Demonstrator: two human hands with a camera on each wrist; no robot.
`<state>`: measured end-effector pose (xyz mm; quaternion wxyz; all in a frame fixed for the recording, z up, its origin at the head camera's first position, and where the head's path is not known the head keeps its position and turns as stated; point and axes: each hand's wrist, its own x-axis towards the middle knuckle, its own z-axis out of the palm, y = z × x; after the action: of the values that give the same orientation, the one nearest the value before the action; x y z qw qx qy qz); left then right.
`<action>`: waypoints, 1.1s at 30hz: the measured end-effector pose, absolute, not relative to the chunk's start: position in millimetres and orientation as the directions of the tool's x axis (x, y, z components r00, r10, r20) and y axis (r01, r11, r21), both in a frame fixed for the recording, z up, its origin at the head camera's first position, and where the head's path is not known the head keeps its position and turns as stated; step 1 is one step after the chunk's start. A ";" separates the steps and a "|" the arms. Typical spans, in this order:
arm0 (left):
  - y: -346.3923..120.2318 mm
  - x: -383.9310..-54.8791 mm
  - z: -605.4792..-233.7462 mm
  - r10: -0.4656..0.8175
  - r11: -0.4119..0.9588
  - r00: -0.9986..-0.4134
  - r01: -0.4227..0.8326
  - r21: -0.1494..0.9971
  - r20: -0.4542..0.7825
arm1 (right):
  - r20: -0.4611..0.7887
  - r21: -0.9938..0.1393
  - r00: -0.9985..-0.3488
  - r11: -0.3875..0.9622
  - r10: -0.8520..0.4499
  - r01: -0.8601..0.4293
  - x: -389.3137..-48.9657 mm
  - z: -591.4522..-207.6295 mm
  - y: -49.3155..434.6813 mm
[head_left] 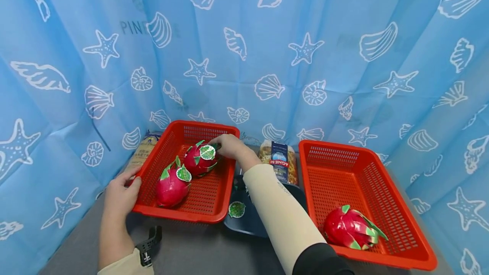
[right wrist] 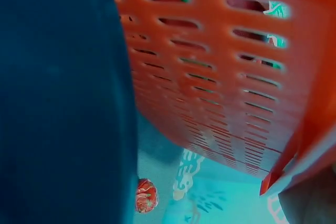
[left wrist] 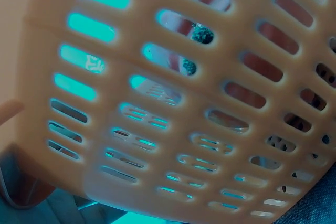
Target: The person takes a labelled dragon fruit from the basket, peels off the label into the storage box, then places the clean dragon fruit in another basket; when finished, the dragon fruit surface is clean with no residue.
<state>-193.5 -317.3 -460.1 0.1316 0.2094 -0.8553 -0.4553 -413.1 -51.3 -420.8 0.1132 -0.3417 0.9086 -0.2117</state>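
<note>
Two dragon fruits lie in the left red basket (head_left: 214,217). My left hand (head_left: 120,192) grips its left rim, thumb over the edge. The right hand (head_left: 230,147) reaches over the right wall and holds the farther dragon fruit (head_left: 196,162) at its leafy right end; part of its grasp is hidden. The nearer dragon fruit (head_left: 172,188) lies lower left, with a round green label. Slotted basket wall (left wrist: 115,124) fills the left wrist view. In the right wrist view, the basket's outer wall (right wrist: 220,103) hides the right fingers.
A second red basket (head_left: 336,173) stands at the right with one dragon fruit (head_left: 349,228) inside. Between the baskets are a dark tray (head_left: 248,226) and a pasta bag (head_left: 280,160). A yellowish packet (head_left: 141,150) stands behind the left basket. A blue shell-print curtain (head_left: 244,71) hangs behind.
</note>
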 end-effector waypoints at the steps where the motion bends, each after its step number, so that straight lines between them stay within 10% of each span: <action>1: -317.1 -193.4 -460.1 -0.481 0.495 -0.876 -0.243 0.834 0.030 | -0.060 -0.459 -0.744 0.680 -0.666 -0.572 -413.3 -421.7 -51.7; 17: -316.0 -191.3 -461.7 -0.486 0.423 -0.873 -0.280 0.862 -0.045 | -0.042 -0.370 -0.733 0.692 -0.679 -0.620 -407.0 -426.1 -58.3; 33: -315.9 -191.0 -462.3 -0.482 0.391 -0.875 -0.268 0.880 -0.052 | -0.099 -0.712 -0.731 0.561 -0.675 -0.422 -403.7 -414.4 -50.6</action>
<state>-191.0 -315.9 -462.3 0.1063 0.2267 -0.8272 -0.5030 -403.7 -50.6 -414.4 0.1837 -0.3175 0.8642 -0.3445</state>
